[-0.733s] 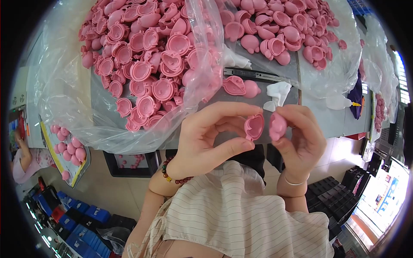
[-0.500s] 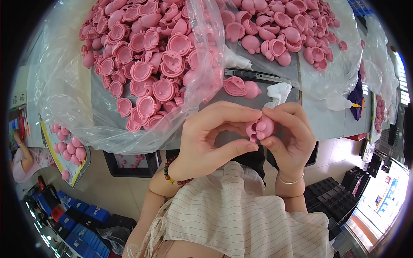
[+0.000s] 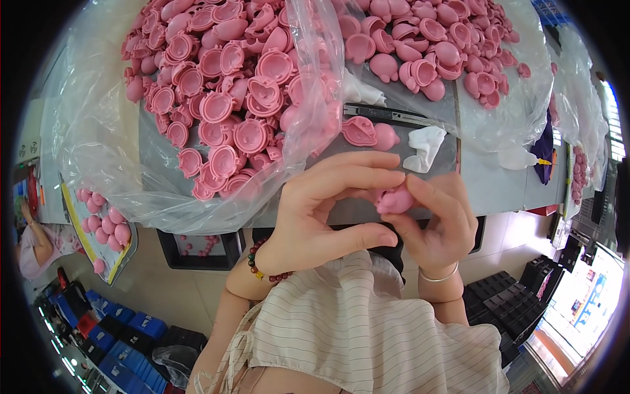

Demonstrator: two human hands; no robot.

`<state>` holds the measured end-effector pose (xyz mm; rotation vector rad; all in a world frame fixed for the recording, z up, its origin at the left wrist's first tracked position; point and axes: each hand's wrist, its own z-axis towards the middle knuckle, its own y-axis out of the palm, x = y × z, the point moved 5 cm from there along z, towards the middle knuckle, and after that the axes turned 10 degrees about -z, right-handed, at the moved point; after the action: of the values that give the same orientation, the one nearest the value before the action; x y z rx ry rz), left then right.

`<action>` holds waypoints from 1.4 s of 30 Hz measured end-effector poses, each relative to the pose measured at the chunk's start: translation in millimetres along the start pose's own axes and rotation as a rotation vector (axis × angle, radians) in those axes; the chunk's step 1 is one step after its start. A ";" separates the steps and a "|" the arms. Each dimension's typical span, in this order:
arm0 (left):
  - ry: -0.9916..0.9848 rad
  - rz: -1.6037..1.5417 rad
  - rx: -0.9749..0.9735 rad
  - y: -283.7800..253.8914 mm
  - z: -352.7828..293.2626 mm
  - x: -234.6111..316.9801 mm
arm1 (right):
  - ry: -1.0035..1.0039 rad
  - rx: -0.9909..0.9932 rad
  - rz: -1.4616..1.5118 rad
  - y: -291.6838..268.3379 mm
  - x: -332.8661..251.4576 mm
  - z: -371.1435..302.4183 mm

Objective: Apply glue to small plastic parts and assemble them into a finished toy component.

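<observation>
A small round pink plastic part with little bumps (image 3: 397,199) is pinched between the thumb and index finger of my right hand (image 3: 441,222). My left hand (image 3: 315,217) is just left of it, fingers spread and thumb apart from the part. Its index fingertip reaches the part's upper edge; whether it touches, I cannot tell. Beyond my hands lie a white crumpled cloth (image 3: 426,146), a joined pair of pink pieces (image 3: 371,133) and a black utility knife (image 3: 387,114).
Pink half-shells (image 3: 249,134) heap up in a clear plastic bag (image 3: 98,151) at the left. Another pink pile (image 3: 446,56) lies at the back right. A white bottle with a yellow tip (image 3: 518,157) is farther right. Round pink pieces (image 3: 108,226) sit on a tray at far left.
The pink part has turned in my right fingers. My left thumb has come away from it, and the gap between my left thumb and index finger has widened.
</observation>
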<state>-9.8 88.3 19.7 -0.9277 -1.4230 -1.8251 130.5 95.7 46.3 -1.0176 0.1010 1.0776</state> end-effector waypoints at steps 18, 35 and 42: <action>-0.075 -0.030 -0.082 -3.0 -6.9 -3.0 | 0.239 0.861 -0.386 -92.1 61.1 -40.7; -0.209 -0.352 0.021 -10.2 -9.8 -10.0 | 0.482 0.320 0.189 -35.8 28.4 -7.8; -0.252 -0.612 -0.105 -3.5 -7.2 -4.9 | 0.550 0.206 0.445 -5.1 32.6 -9.0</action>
<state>-11.1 82.4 12.6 -0.8530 -1.9399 -2.2997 154.7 110.9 27.5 -1.1058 0.9015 1.1262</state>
